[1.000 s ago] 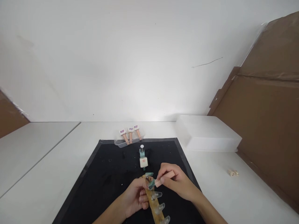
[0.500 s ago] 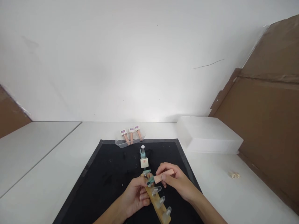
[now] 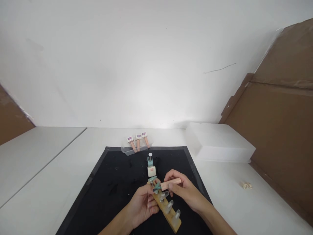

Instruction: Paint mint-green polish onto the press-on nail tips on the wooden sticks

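With left hand (image 3: 141,204) clamped on the far end of the wooden strip (image 3: 163,207), slanting far-left to near-right, pinching the pink handle (image 3: 175,181) crosswise in right hand (image 3: 183,189).

Bright, soft light
The wall (image 3: 146,65) is brightest near its middle, with a faint shadow beside the box (image 3: 221,142).

At lower centre, the strip (image 3: 162,206) looks like smooth wood, its nail tips (image 3: 164,195) glossy plastic. The tray (image 3: 126,151) above is clear plastic; the right-hand cardboard (image 3: 281,130) looks matt.
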The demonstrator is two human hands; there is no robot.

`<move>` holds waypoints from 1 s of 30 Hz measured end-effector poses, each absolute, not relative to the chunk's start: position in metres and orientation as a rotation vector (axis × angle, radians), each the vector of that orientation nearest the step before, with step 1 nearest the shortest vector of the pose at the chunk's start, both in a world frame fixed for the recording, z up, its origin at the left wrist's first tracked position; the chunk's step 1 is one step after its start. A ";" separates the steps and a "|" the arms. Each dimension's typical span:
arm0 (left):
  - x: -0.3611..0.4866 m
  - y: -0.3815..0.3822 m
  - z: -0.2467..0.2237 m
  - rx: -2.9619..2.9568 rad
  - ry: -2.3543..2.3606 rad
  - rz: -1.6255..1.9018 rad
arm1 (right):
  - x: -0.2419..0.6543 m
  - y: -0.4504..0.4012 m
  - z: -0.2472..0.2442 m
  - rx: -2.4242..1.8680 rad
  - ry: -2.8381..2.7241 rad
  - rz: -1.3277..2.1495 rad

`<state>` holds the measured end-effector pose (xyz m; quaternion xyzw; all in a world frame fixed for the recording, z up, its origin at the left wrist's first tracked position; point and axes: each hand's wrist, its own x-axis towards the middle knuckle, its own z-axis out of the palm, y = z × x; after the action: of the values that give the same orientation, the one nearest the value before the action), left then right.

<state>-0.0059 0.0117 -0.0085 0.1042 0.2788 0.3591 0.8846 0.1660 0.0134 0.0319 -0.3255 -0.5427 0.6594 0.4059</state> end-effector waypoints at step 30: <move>-0.005 0.011 -0.004 0.133 0.566 0.784 | 0.166 0.015 0.029 -0.790 -1.439 1.550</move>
<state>-0.0046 0.0105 -0.0039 0.0638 0.2719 0.3768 0.8832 0.1663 0.0146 0.0290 -0.3162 -0.5762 0.6207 0.4275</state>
